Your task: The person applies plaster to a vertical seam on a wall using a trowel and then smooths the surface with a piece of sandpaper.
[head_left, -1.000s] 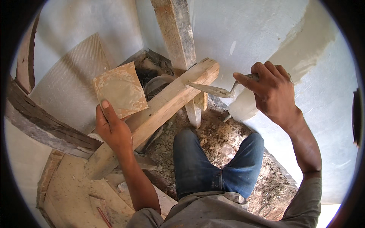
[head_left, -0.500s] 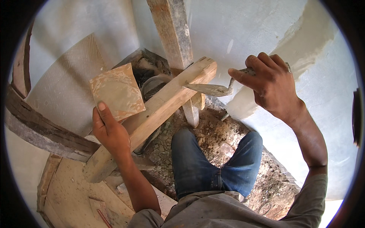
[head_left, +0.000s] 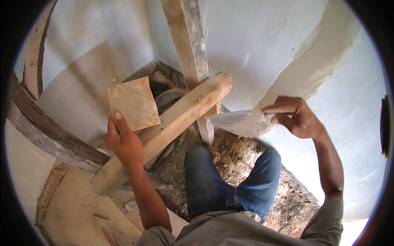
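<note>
Right hand (head_left: 296, 118) has swung its trowel (head_left: 242, 122) broadside since the earlier frame, fingers clamped on the handle, which stays hidden. Blade sits just right of the slanted wooden beam (head_left: 176, 123). Left hand (head_left: 125, 141), left of the beam, pinches a square tan plaster board (head_left: 133, 103), thumb on top.

We see a tan, mottled square board (head_left: 133, 103), a pale grey trowel blade (head_left: 240, 122), blue jeans (head_left: 230, 184) and white walls (head_left: 262, 37).
</note>
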Motion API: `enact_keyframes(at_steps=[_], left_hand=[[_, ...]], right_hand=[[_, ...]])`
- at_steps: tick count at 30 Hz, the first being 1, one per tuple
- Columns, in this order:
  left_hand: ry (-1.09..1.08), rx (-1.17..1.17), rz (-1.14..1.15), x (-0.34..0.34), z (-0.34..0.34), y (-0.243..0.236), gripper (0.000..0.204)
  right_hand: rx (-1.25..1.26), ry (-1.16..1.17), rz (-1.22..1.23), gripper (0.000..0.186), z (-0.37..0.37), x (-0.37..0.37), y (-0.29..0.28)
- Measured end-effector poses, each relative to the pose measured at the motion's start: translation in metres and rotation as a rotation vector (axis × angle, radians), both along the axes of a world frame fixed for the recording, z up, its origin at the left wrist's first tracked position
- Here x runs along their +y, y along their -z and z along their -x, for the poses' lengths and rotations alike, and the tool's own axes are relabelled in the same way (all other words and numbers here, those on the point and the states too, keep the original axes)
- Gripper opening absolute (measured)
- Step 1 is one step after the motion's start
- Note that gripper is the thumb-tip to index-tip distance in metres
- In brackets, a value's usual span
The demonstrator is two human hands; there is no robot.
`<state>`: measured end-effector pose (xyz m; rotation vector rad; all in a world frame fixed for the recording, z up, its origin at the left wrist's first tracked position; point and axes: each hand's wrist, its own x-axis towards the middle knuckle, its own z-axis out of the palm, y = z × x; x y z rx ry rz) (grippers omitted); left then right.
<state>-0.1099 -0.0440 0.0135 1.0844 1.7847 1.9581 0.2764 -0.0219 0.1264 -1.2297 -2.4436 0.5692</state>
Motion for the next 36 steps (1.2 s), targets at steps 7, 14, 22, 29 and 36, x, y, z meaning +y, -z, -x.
enact_keyframes(at_steps=[7,14,22,29,36], left_hand=[[-0.047,0.068,-0.036,0.017,0.005,0.027,0.047],[-0.153,0.152,0.100,0.005,0.009,0.023,0.058],[-0.082,0.150,0.194,0.008,0.027,0.032,0.068],[-0.011,0.154,0.181,0.011,0.039,0.041,0.071],[-0.041,0.205,0.207,-0.007,-0.006,-0.012,0.086]], right_hand=[[0.319,0.325,0.452,0.023,-0.068,-0.044,0.037],[0.470,0.530,0.233,0.024,-0.096,-0.088,-0.007],[0.365,0.745,0.026,0.031,-0.089,-0.081,-0.081],[0.206,0.777,-0.054,0.032,-0.069,-0.063,-0.096],[0.129,0.863,-0.103,0.030,-0.072,-0.053,-0.092]])
